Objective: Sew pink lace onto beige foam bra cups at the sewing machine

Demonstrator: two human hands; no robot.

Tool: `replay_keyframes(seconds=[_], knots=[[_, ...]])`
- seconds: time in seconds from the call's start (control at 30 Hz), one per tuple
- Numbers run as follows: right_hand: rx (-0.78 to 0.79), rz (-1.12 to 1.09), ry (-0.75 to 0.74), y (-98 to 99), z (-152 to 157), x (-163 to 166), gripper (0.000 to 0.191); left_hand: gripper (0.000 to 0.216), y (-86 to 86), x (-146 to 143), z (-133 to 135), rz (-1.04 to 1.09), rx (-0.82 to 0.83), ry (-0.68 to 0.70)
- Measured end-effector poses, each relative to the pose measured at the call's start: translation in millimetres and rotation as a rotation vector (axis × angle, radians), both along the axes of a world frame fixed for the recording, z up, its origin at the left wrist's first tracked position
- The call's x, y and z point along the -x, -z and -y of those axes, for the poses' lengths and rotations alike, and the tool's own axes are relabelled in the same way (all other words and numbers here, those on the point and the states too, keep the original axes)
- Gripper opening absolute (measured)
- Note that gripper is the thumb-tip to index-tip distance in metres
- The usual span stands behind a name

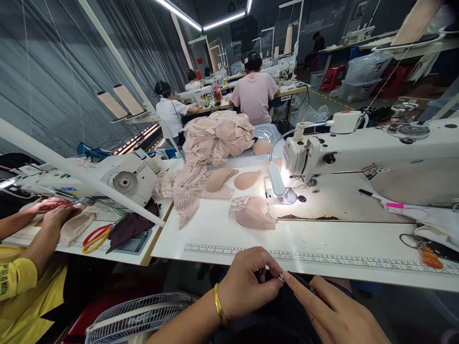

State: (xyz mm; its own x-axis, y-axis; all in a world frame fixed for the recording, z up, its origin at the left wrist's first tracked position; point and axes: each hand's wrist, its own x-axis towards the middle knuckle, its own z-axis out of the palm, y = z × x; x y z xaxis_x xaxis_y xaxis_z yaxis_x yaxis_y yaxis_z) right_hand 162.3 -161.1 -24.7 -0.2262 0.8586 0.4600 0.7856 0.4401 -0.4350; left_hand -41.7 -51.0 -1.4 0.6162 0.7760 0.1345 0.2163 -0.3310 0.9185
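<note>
In front of the table's front edge, my left hand, with a gold bangle at the wrist, is closed in a pinch. A small shiny metal piece shows between its fingertips; its exact kind is too small to tell. My right hand is closed around a slim dark tool, with its index finger reaching to the metal piece. Beyond my hands, a beige bra cup with lace lies beside the needle plate of the white sewing machine. Two more beige cups lie behind it.
A heap of beige lace fabric rises at the back left. A ruler strip runs along the table front. Keys with an orange fob lie at right. A co-worker in a yellow shirt works at left, near scissors. A fan stands below.
</note>
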Motion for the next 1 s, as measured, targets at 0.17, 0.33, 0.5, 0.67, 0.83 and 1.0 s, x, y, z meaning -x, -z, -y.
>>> replay_keyframes(seconds=[0.17, 0.33, 0.5, 0.67, 0.83, 1.0], knots=[[0.117, -0.308, -0.003, 13.7, 2.3, 14.6, 0.052, 0.021, 2.3, 0.4, -6.5, 0.102, 0.560, 0.077], [0.078, -0.441, 0.139, 22.9, 4.3, 27.2, 0.042, 0.041, 10.6, -3.8, -2.3, 0.204, 0.736, 0.043], [0.003, -0.439, 0.215, 20.1, 4.5, 22.7, 0.037, 0.040, 13.2, -4.7, 2.8, 0.188, 0.708, 0.007], [0.052, -0.296, 0.155, 7.9, 5.3, 5.0, 0.048, 0.020, 6.7, -0.9, 2.9, 0.152, 0.505, 0.008], [0.042, -0.102, -0.019, -5.4, -2.0, -3.7, 0.041, 0.011, -1.4, 0.6, 2.5, 0.145, 0.157, 0.053], [-0.004, -0.028, -0.054, -8.8, -7.1, -3.2, 0.045, 0.017, -2.1, 1.3, 3.4, 0.136, 0.078, 0.076]])
